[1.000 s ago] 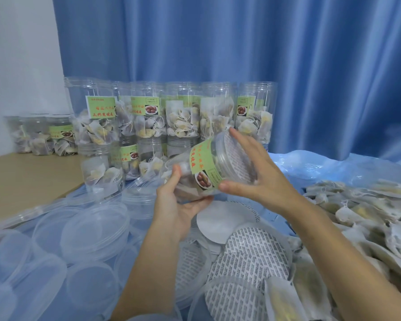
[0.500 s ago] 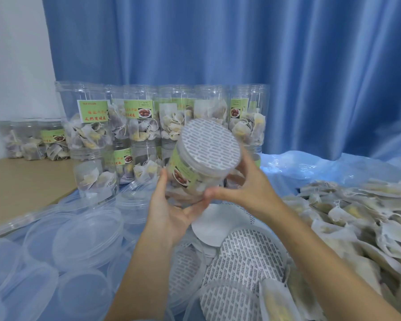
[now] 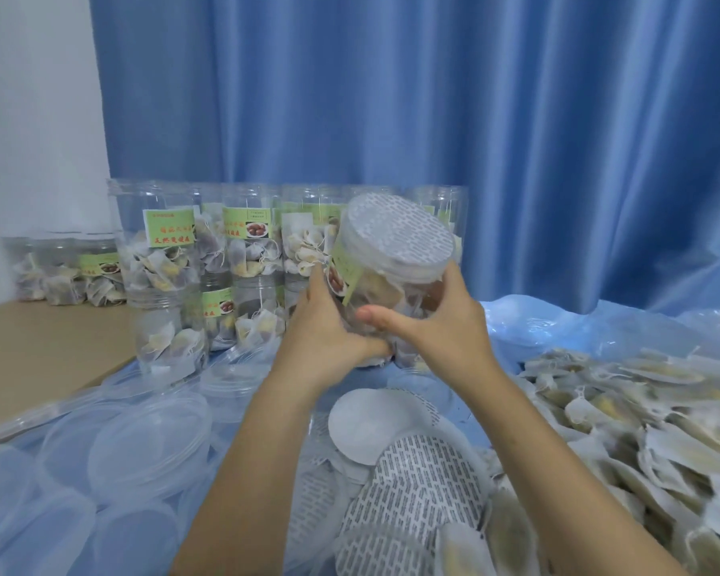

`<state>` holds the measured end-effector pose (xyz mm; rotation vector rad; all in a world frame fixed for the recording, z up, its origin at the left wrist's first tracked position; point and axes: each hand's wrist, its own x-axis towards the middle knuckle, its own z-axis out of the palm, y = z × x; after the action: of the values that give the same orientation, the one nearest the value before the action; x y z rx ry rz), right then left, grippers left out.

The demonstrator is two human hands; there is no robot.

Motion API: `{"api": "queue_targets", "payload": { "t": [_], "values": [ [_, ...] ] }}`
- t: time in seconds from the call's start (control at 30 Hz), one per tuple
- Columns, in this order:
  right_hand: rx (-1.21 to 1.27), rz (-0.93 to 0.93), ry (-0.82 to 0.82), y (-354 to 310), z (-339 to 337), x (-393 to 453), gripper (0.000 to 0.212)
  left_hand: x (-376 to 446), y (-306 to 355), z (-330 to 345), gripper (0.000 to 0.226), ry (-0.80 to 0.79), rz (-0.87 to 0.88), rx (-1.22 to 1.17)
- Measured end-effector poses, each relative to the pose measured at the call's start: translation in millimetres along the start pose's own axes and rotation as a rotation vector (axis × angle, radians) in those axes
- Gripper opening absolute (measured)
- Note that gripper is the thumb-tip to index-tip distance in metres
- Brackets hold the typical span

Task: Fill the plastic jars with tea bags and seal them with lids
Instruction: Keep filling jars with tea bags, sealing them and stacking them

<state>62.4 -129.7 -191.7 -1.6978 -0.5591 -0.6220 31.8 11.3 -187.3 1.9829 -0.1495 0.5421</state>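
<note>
Blue curtain (image 3: pixel 433 118) hangs behind a work surface spread with blue plastic sheet (image 3: pixel 558 326); above it, held in the air and tilted so its top faces the camera, is the jar (image 3: pixel 375 284), tea bags showing through its clear wall and a printed seal under its lid (image 3: pixel 395 239); the job now seems to be seating that lid, so it is best turned until snug with the body kept from slipping, then checked for an even rim; the left hand (image 3: pixel 325 326) cups the lower side, fingers curled round it; the right hand (image 3: pixel 437 322) wraps the other side, thumb across the front, fingertips near the lid's edge; filled jars (image 3: pixel 159 259) stand stacked just behind; loose lids (image 3: pixel 142 442) lie lower left, seal discs (image 3: pixel 416 484) below, tea bags (image 3: pixel 620 409) heaped to the right.
</note>
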Motion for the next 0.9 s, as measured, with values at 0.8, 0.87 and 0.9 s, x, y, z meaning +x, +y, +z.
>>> {"api": "queue_targets", "payload": {
  "t": [0.8,0.87,0.9],
  "values": [
    [0.011,-0.027,-0.412,-160.2,226.1,-63.7,0.054,-112.8,-14.2,-284.7,0.033,0.166,-0.111,0.229],
    [-0.005,-0.039,-0.471,-170.8,262.4,-75.6,0.068,-129.0,-27.0,-314.1,0.030,0.105,-0.148,0.213],
    [-0.012,-0.037,-0.498,-173.5,279.8,-80.8,0.070,-136.0,-34.9,-327.3,0.031,0.092,-0.174,0.213]
  ]
}}
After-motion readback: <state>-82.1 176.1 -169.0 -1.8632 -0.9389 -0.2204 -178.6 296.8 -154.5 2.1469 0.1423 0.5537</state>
